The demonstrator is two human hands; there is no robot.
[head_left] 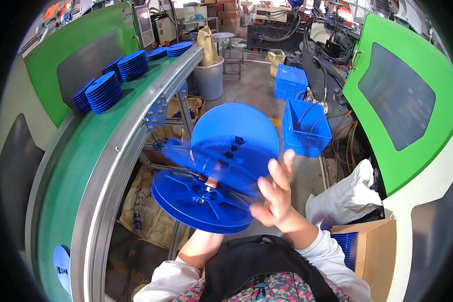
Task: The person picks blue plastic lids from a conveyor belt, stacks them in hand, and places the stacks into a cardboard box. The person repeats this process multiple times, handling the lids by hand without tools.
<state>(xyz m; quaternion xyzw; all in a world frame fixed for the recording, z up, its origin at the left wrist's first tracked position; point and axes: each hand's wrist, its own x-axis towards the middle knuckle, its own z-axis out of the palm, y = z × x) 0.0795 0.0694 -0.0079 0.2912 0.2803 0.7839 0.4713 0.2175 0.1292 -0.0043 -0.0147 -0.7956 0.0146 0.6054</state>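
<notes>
My left hand is under a blue plastic reel disc with spokes, and a fingertip shows near its centre; the rest of the hand is hidden. Above that disc is a second blue disc, tilted and smeared by motion. Behind both, a large flat blue disc with dark cutouts at its middle faces me; what supports it is hidden. My right hand is open, fingers spread and raised, beside the right edges of the discs. Whether it touches the blurred one, I cannot tell.
Along my left runs a green conveyor belt with several stacks of blue discs and a single disc nearby. Blue crates, a white sack and a cardboard box of blue discs are on the right. Green machine doors flank me.
</notes>
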